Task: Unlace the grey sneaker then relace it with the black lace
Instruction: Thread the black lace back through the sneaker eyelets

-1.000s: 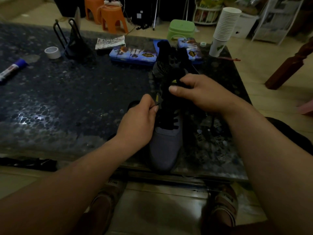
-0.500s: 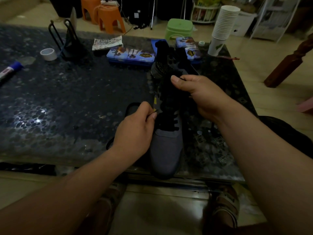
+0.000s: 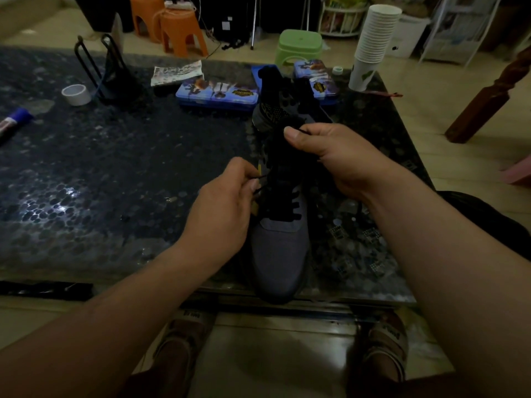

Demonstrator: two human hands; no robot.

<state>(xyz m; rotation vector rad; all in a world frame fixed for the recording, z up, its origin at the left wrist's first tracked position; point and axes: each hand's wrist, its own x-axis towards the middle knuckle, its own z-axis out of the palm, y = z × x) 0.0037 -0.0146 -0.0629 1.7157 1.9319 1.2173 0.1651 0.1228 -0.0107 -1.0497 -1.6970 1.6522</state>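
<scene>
Two hands: both are busy with the lace, and neither is free.
Left hand (image 3: 221, 214): it pinches one strand of the black lace (image 3: 284, 205) between thumb and fingertip, right at the left edge of the eyelet rows.
Right hand (image 3: 336, 156): it pinches the other strand higher up, over the tongue, with the thumb on top and the fingers curled under.
Sneaker (image 3: 278, 254): the grey shoe lies on the dark table (image 3: 115, 168), toe toward me at the near edge and heel pointing away.
Lace rows: I see several black bars crossing the shoe just above the grey toe. Higher up the shoe is too dark for me to count rows or eyelets.
Done so far: the lower eyelets carry black lace, so I judge the unlacing is finished and the relacing is partly done. From this one view, though, I cannot rule out that these rows are about to be pulled out.
Left to do: as I read it, the upper eyelets near the tongue need threading, then the ends evened and pulled snug.
Progress: I put it at roughly the middle of the relacing.
Nearby: blue tins (image 3: 215, 93), a roll of tape (image 3: 76, 94) and a stack of paper cups (image 3: 373, 44) sit well apart from the work.
</scene>
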